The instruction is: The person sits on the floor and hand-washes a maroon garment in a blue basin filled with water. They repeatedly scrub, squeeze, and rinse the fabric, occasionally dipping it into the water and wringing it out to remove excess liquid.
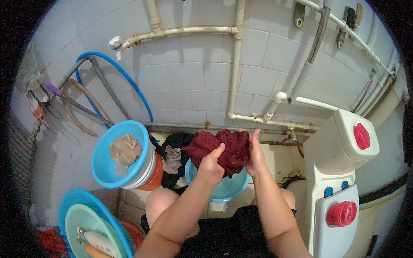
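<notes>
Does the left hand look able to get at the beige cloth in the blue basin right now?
Probably yes, once it lets go: the left hand grips the dark red cloth. The beige cloth lies uncovered in the open-topped blue basin, and nothing seems to block the way.

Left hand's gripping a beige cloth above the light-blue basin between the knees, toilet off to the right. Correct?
Wrong cloth. The head view shows the left hand gripping a dark red cloth above the light-blue basin between the knees, toilet off to the right. The beige cloth is in the upper basin at left.
</notes>
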